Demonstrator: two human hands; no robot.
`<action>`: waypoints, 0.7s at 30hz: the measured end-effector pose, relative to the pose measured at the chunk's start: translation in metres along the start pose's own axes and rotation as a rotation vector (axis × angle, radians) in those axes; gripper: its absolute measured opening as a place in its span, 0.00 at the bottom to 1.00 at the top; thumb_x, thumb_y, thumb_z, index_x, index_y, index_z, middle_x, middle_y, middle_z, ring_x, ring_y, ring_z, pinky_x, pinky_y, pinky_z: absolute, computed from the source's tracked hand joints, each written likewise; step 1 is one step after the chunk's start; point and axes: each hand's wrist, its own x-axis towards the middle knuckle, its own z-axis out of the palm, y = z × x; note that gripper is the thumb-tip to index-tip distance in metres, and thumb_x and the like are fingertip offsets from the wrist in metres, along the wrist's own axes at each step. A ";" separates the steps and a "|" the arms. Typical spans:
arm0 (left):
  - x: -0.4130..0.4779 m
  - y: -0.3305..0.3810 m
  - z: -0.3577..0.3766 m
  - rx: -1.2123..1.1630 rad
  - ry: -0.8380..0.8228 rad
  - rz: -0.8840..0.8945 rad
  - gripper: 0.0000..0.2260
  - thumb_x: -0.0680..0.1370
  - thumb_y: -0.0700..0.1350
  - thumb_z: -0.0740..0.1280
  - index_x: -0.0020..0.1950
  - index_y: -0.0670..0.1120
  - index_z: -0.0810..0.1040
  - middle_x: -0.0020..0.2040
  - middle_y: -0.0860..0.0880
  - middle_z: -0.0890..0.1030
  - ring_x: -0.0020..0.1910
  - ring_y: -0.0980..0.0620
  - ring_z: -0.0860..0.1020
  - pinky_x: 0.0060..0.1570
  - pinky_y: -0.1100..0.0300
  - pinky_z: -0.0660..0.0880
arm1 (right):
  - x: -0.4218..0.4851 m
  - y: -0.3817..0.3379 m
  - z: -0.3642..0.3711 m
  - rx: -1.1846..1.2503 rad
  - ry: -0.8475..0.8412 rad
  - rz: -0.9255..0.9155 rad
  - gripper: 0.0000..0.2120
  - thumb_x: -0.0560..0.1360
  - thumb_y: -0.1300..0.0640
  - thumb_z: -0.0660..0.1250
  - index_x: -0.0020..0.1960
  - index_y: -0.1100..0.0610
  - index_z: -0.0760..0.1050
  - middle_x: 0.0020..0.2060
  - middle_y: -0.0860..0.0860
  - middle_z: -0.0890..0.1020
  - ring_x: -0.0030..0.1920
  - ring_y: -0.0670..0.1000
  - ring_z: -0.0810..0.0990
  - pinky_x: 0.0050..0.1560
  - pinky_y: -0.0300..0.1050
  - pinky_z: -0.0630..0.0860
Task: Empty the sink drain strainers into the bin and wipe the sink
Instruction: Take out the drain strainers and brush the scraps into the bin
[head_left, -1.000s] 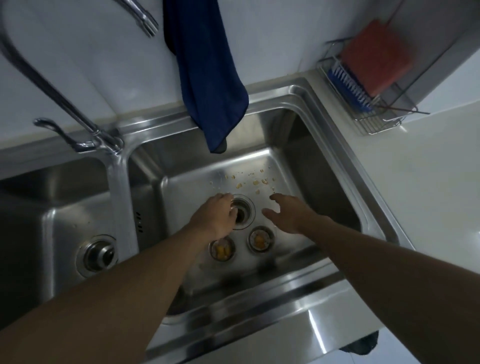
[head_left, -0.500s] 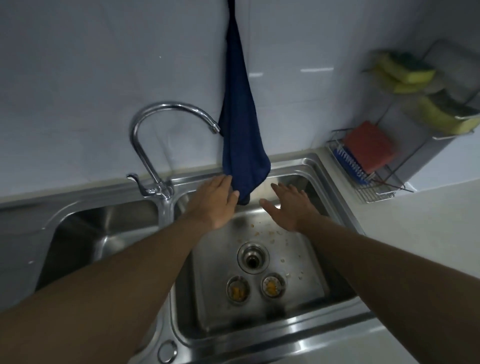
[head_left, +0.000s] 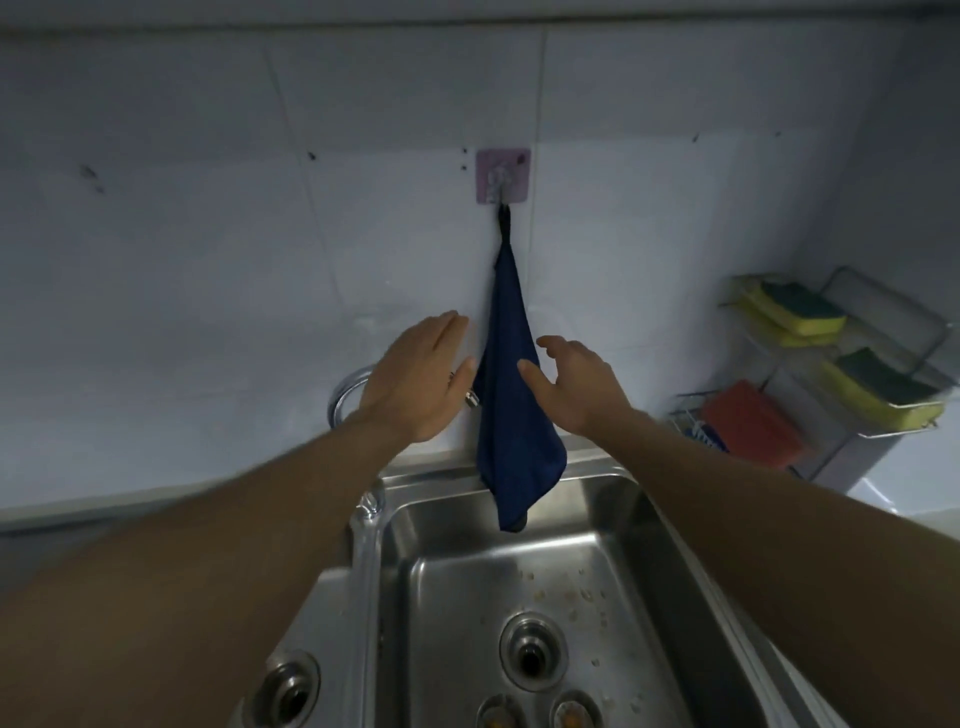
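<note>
A dark blue cloth (head_left: 511, 415) hangs on the tiled wall from a pink adhesive hook (head_left: 503, 175), its tip over the right basin of the steel sink (head_left: 639, 499). My left hand (head_left: 415, 379) is raised just left of the cloth with straight fingers, holding nothing. On the cloth's right side my right hand (head_left: 576, 384) spreads its fingers close to the fabric, apart from it. Two round drain strainers (head_left: 501, 713) (head_left: 574, 711) with yellow scraps lie on the basin floor near the open drain (head_left: 531, 656). Food crumbs (head_left: 582, 597) dot the basin.
A curved tap (head_left: 345, 395) rises behind my left hand. The left basin's drain (head_left: 288, 691) shows at the bottom. A wire rack (head_left: 852, 395) at the right holds yellow-green sponges (head_left: 795, 312) and an orange cloth (head_left: 750, 423). White counter lies right of the sink.
Both hands rose from the basin floor up to the hanging cloth, one on each side. The view tilted up, and the hook came into sight.
</note>
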 end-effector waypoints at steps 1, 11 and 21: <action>0.007 -0.004 -0.004 0.011 0.003 -0.016 0.26 0.85 0.50 0.55 0.80 0.41 0.57 0.80 0.42 0.60 0.79 0.44 0.60 0.78 0.51 0.54 | 0.008 -0.004 -0.004 0.024 0.007 0.005 0.29 0.80 0.38 0.58 0.75 0.54 0.66 0.67 0.56 0.76 0.64 0.57 0.76 0.64 0.51 0.71; 0.054 -0.019 -0.027 0.081 0.027 -0.039 0.29 0.85 0.54 0.51 0.82 0.42 0.48 0.83 0.46 0.46 0.82 0.48 0.45 0.80 0.53 0.45 | 0.061 -0.031 -0.024 0.168 0.065 0.026 0.27 0.81 0.41 0.60 0.75 0.54 0.64 0.67 0.56 0.74 0.65 0.56 0.74 0.68 0.50 0.68; 0.070 -0.011 -0.021 0.079 -0.007 -0.013 0.28 0.85 0.54 0.50 0.82 0.44 0.48 0.83 0.47 0.47 0.82 0.50 0.45 0.80 0.54 0.44 | 0.059 -0.014 -0.044 0.116 0.089 0.056 0.27 0.81 0.42 0.60 0.75 0.54 0.64 0.67 0.56 0.74 0.65 0.57 0.74 0.68 0.54 0.69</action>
